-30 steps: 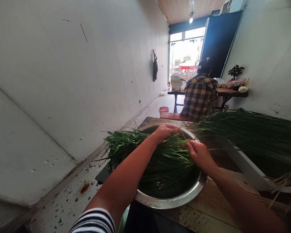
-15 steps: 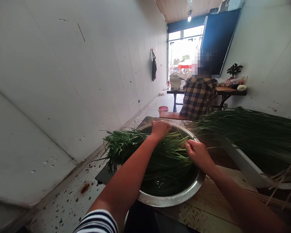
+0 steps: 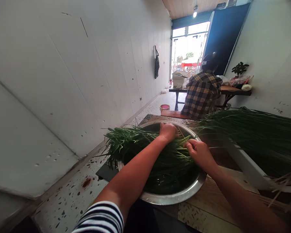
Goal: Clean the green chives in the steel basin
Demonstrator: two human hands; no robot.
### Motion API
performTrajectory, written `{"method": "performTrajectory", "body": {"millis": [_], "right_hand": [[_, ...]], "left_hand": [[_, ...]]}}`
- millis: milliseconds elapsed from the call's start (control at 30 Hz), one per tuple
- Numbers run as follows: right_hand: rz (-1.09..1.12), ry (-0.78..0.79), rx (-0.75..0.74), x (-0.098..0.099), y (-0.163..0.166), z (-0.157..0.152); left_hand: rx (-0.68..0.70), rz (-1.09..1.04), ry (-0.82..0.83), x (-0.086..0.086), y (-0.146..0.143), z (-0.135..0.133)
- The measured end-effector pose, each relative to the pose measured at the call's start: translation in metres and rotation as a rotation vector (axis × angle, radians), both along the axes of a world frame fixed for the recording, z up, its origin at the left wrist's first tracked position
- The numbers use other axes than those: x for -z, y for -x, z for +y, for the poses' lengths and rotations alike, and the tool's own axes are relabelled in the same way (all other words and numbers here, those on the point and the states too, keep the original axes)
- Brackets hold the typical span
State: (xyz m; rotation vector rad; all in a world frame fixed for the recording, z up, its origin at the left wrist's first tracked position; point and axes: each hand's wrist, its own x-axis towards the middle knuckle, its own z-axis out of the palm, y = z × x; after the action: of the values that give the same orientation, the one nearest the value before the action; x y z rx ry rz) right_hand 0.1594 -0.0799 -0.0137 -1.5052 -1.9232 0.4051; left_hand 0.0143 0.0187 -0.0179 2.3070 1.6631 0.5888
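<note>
A wide steel basin (image 3: 174, 198) holds water and long green garlic chives (image 3: 128, 139), whose leafy ends hang over its left rim. My left hand (image 3: 169, 132) reaches across the basin with its fingers curled down among the chives near the far rim; the fingertips are hidden. At the right side of the basin, my right hand (image 3: 196, 150) is closed, thumb against fingers, on the pale stem ends of the chives. The two hands are close together but apart.
To the right, a big heap of garlic chives (image 3: 254, 132) lies over a white box (image 3: 249, 165). A person in a plaid shirt (image 3: 201, 94) sits ahead at a dark table (image 3: 240, 93). On the left runs a white wall (image 3: 63, 81); a small tub (image 3: 164, 107) stands on the floor.
My left hand has moved right and slightly down, closer to my right hand. My right hand stays at the stem ends. The view has shifted a little.
</note>
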Motion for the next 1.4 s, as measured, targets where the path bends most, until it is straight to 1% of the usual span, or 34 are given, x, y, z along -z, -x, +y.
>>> {"method": "performTrajectory", "body": {"millis": [133, 300, 433, 533, 700, 800, 1000, 1100, 1167, 1233, 1333, 1400], "right_hand": [[-0.005, -0.01, 0.005, 0.0, 0.001, 0.0], [-0.003, -0.034, -0.002, 0.001, 0.0, 0.001], [-0.001, -0.042, -0.003, 0.0, -0.001, 0.001], [0.001, -0.038, -0.006, 0.0, -0.001, 0.001], [-0.002, -0.027, 0.001, 0.002, -0.002, 0.002], [-0.01, -0.024, 0.005, 0.003, -0.003, 0.002], [-0.029, -0.021, -0.002, 0.003, -0.003, 0.003], [-0.035, -0.017, -0.008, 0.003, -0.002, 0.004], [-0.038, -0.015, -0.009, 0.003, -0.002, 0.004], [-0.041, -0.016, -0.006, 0.004, -0.002, 0.004], [-0.041, -0.016, -0.004, 0.004, -0.002, 0.004], [-0.038, -0.015, -0.006, 0.004, -0.002, 0.004]], "left_hand": [[-0.053, -0.079, 0.038, -0.002, -0.003, -0.004], [-0.056, -0.121, 0.029, -0.007, 0.005, -0.004], [0.004, -0.259, 0.064, -0.012, 0.012, -0.004], [0.07, -0.326, 0.081, -0.011, 0.014, -0.002], [0.088, -0.387, 0.062, -0.003, 0.014, 0.003], [0.101, -0.426, 0.062, -0.002, 0.016, 0.003], [0.051, -0.642, 0.196, -0.001, 0.023, 0.006], [0.027, -0.775, 0.228, 0.0, 0.024, 0.007], [0.038, -0.893, 0.25, -0.001, 0.023, 0.005], [0.06, -0.99, 0.316, -0.004, 0.021, 0.001], [0.076, -1.077, 0.453, -0.009, 0.018, -0.004], [0.08, -1.106, 0.491, -0.01, 0.017, -0.006]]}}
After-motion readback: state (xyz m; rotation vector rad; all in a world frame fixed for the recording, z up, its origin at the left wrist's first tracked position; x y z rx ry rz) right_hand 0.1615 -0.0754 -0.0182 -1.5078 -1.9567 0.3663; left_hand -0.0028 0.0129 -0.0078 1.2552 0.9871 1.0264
